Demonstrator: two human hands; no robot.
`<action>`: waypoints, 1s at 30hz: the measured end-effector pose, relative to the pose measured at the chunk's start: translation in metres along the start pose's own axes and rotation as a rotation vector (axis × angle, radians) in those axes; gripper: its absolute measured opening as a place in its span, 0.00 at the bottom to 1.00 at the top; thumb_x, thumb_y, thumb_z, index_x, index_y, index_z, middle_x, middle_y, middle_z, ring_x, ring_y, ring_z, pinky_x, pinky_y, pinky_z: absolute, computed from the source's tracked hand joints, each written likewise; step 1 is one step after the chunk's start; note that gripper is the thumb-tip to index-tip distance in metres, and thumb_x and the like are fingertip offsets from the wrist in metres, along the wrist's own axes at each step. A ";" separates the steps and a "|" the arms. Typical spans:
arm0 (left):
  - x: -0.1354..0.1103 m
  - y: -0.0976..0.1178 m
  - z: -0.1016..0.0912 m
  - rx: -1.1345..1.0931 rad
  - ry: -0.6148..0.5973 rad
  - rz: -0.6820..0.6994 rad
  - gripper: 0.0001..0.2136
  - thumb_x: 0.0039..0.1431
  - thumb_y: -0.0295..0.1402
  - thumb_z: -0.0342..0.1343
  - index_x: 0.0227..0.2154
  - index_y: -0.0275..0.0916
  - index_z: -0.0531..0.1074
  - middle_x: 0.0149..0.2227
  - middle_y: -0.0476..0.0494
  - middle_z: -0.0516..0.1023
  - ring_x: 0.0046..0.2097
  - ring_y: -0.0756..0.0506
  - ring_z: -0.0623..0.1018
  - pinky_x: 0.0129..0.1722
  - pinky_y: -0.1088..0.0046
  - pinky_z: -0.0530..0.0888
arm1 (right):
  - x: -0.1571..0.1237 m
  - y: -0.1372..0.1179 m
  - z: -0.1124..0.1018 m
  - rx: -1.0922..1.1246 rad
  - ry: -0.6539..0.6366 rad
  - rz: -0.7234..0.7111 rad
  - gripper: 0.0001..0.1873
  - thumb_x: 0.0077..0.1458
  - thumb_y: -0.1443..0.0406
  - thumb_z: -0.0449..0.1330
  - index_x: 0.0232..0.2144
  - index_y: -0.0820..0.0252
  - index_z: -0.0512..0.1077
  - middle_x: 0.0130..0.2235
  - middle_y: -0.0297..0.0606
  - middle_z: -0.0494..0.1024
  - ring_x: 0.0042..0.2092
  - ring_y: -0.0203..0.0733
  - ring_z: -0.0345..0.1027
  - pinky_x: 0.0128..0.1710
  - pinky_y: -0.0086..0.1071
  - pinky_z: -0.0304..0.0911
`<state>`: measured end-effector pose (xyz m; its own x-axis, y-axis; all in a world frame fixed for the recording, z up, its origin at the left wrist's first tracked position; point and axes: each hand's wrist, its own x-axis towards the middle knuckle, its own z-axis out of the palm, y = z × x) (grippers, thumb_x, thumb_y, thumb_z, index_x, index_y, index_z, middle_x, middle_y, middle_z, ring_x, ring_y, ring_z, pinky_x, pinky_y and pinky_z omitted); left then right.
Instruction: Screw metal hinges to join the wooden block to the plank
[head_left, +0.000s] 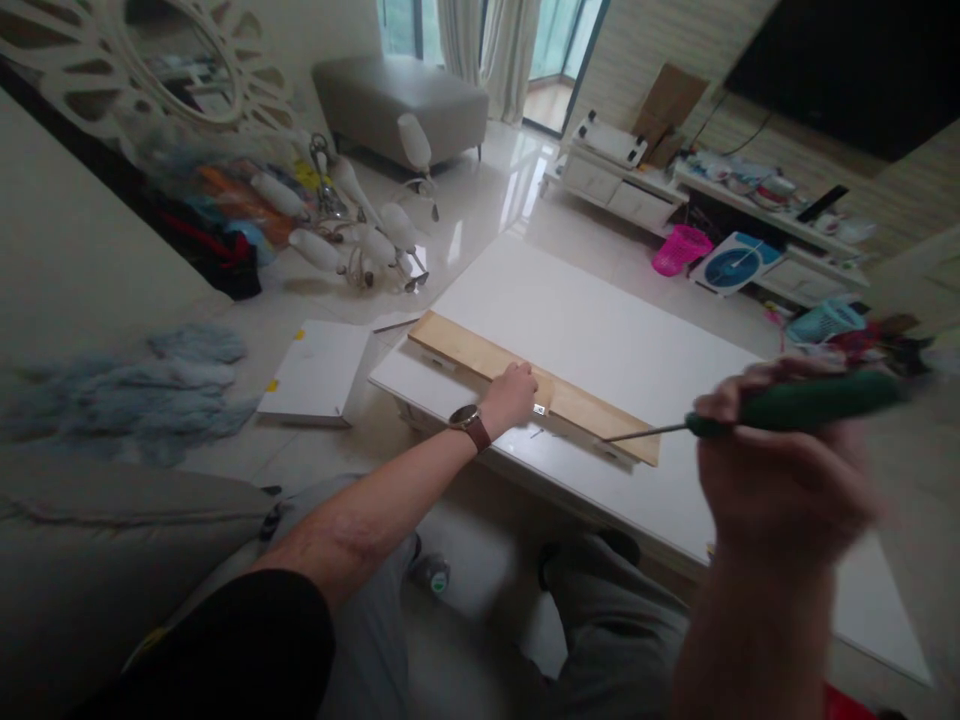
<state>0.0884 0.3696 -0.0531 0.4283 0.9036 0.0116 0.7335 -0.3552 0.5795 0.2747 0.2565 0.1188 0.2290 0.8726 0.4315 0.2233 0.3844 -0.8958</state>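
Long, narrow light-brown wooden board [577, 405] lies on the glossy white rectangular panel [600, 320], long axis slanting far-left to near-right, roughly along the panel's near edge. Left hand [511, 394] is nearer: fingers bent over the board's middle; can't tell if pinching or only pressing. Right hand [787, 470] sits off the board's right end, fingers wrapped round a green-handled, metal-shank screwdriver [795, 402], shank pointing left at the board's near edge; tip contact unclear.
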 end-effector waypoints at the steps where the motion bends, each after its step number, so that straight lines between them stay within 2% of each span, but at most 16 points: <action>1: -0.001 0.003 -0.004 0.009 -0.018 0.005 0.12 0.62 0.21 0.53 0.31 0.35 0.82 0.47 0.31 0.75 0.54 0.36 0.73 0.50 0.62 0.76 | -0.003 0.014 0.005 0.086 0.022 0.071 0.16 0.49 0.65 0.67 0.41 0.49 0.72 0.39 0.34 0.71 0.36 0.38 0.69 0.37 0.38 0.69; 3: -0.003 0.009 -0.011 0.022 -0.059 0.018 0.08 0.60 0.21 0.56 0.33 0.34 0.81 0.48 0.29 0.75 0.55 0.35 0.72 0.50 0.61 0.77 | -0.009 0.045 0.013 0.130 0.109 0.177 0.17 0.42 0.66 0.67 0.35 0.51 0.67 0.35 0.29 0.68 0.32 0.35 0.67 0.33 0.34 0.65; 5: -0.004 0.013 -0.016 0.052 -0.102 0.029 0.08 0.60 0.21 0.58 0.37 0.33 0.81 0.48 0.28 0.75 0.55 0.34 0.73 0.51 0.61 0.77 | -0.017 0.070 0.013 0.050 0.161 0.269 0.20 0.42 0.65 0.67 0.37 0.50 0.66 0.35 0.27 0.70 0.33 0.34 0.68 0.33 0.31 0.65; 7: -0.004 0.016 -0.019 0.094 -0.131 0.033 0.11 0.60 0.19 0.57 0.41 0.32 0.81 0.50 0.28 0.75 0.56 0.35 0.73 0.52 0.61 0.77 | -0.024 0.080 0.007 -0.034 0.165 0.308 0.23 0.43 0.63 0.71 0.41 0.50 0.67 0.38 0.28 0.72 0.35 0.36 0.71 0.33 0.30 0.65; 9: -0.004 0.020 -0.020 0.112 -0.133 0.026 0.13 0.60 0.16 0.55 0.43 0.32 0.80 0.51 0.27 0.75 0.57 0.35 0.72 0.53 0.62 0.77 | -0.027 0.077 0.001 -0.063 0.151 0.310 0.26 0.42 0.61 0.75 0.42 0.51 0.69 0.41 0.30 0.74 0.40 0.39 0.76 0.36 0.32 0.68; 13: -0.008 0.025 -0.021 0.104 -0.107 0.015 0.12 0.60 0.16 0.56 0.42 0.33 0.80 0.52 0.27 0.75 0.58 0.34 0.72 0.55 0.61 0.75 | -0.021 0.074 0.001 -0.088 0.201 0.226 0.27 0.41 0.59 0.78 0.43 0.54 0.74 0.40 0.31 0.74 0.43 0.45 0.79 0.42 0.38 0.72; 16: -0.010 0.020 -0.019 0.117 -0.103 0.019 0.10 0.58 0.17 0.59 0.40 0.34 0.80 0.50 0.29 0.76 0.57 0.35 0.73 0.55 0.60 0.74 | -0.015 0.093 0.013 -0.132 0.265 0.170 0.28 0.44 0.56 0.77 0.46 0.56 0.76 0.40 0.34 0.76 0.41 0.44 0.77 0.43 0.41 0.75; 19: -0.009 0.007 -0.016 0.124 -0.094 0.091 0.10 0.57 0.17 0.60 0.38 0.34 0.80 0.49 0.30 0.76 0.55 0.35 0.74 0.55 0.60 0.74 | -0.014 0.116 0.026 -0.117 0.296 0.154 0.32 0.48 0.53 0.75 0.54 0.55 0.75 0.44 0.38 0.77 0.42 0.46 0.79 0.45 0.43 0.76; 22: -0.006 -0.007 -0.015 0.111 -0.098 0.196 0.07 0.57 0.20 0.60 0.35 0.35 0.79 0.47 0.33 0.76 0.51 0.37 0.75 0.55 0.61 0.73 | -0.010 0.126 0.037 -0.119 0.282 0.091 0.33 0.50 0.55 0.74 0.58 0.53 0.74 0.45 0.38 0.78 0.43 0.46 0.79 0.43 0.41 0.78; 27: 0.000 -0.018 -0.017 0.025 -0.142 0.189 0.06 0.59 0.22 0.56 0.33 0.37 0.76 0.45 0.38 0.74 0.45 0.42 0.76 0.48 0.66 0.76 | -0.001 0.131 0.051 -0.102 0.332 -0.082 0.35 0.47 0.63 0.76 0.58 0.49 0.73 0.43 0.34 0.80 0.40 0.40 0.78 0.34 0.31 0.77; 30: -0.001 -0.022 -0.015 -0.043 -0.133 0.197 0.05 0.58 0.22 0.56 0.34 0.38 0.74 0.46 0.40 0.73 0.45 0.43 0.77 0.49 0.66 0.76 | -0.002 0.140 0.061 -0.111 0.328 -0.111 0.31 0.49 0.65 0.75 0.54 0.49 0.73 0.42 0.33 0.80 0.39 0.39 0.79 0.32 0.29 0.77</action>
<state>0.0639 0.3800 -0.0539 0.6288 0.7773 0.0223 0.6068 -0.5083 0.6111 0.2480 0.3264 -0.0139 0.4853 0.6776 0.5526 0.3608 0.4205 -0.8325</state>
